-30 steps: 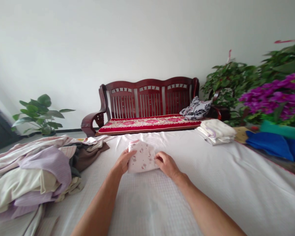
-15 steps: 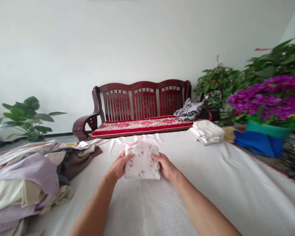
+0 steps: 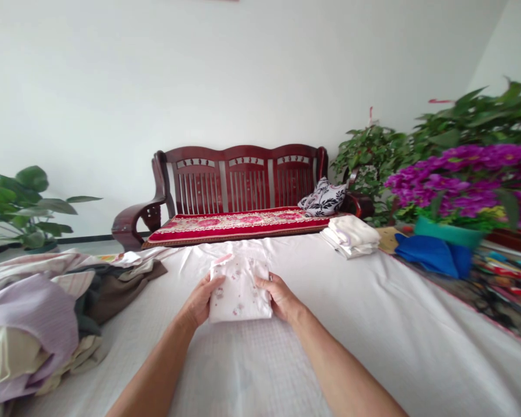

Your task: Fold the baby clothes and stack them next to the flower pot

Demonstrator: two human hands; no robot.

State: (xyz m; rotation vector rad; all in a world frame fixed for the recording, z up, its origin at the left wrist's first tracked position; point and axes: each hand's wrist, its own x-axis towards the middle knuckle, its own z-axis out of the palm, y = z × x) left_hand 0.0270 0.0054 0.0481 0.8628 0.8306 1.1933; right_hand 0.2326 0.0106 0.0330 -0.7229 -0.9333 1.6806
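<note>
A small folded white garment with a pink print lies on the white bed sheet in the middle of the view. My left hand grips its left edge, fingers curled over the cloth. Its right edge is held the same way by my right hand. Both forearms reach in from the bottom of the view.
A heap of unfolded clothes in lilac, cream and brown fills the left. A stack of folded white clothes sits at the far right of the bed, blue cloth and potted flowers beside it. A red wooden bench stands behind.
The garment's raised flap has come down and the cloth now lies as a flat rectangle between both hands. The camera has turned right.
</note>
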